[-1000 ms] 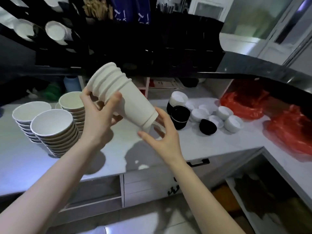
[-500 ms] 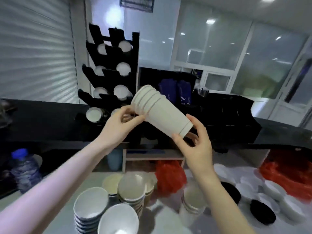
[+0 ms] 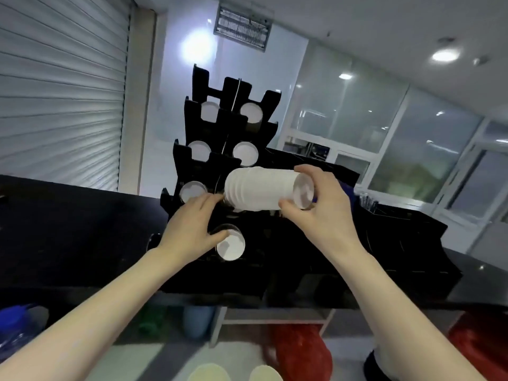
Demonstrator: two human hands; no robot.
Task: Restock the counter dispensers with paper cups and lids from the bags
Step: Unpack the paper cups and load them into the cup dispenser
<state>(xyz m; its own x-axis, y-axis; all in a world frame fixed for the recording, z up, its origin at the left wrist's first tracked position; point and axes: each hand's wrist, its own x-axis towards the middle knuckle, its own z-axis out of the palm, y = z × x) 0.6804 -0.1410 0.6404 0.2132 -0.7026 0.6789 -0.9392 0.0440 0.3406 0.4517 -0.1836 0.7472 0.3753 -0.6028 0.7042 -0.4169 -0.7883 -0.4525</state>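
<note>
Here, at far left, a blue-capped bottle (image 3: 16, 328) sits low under the dark counter ledge (image 3: 68, 215), with a ribbed shutter (image 3: 60, 86) filling the wall above it. The left hand (image 3: 192, 226) reaches up to the black dispenser rack (image 3: 220, 149); its fingers are fairly straight and spread, fingertips touching the wide end of the cup stack (image 3: 258, 189) while the thumb side lies against a round cup bottom (image 3: 230, 244) poking out of a low slot. It grips nothing that can be made out. The rack rises in tiers, white cup bottoms showing in its openings, and the stack lies on its side right in front of the rack's third tier, covering the slot there. The stack's rims point left toward the rack and its base points right. The right hand (image 3: 321, 207) holds that base end, fingers curled over the top and thumb underneath. Behind this hand is a black organizer (image 3: 398, 235) along the counter, partly blocked by the wrist. Below the ledge sit a blue tumbler (image 3: 196, 320), red bags (image 3: 299, 350) and two pale bowl rims (image 3: 209, 373) at the bottom edge. Glass panels (image 3: 384, 127) fill the right background.
</note>
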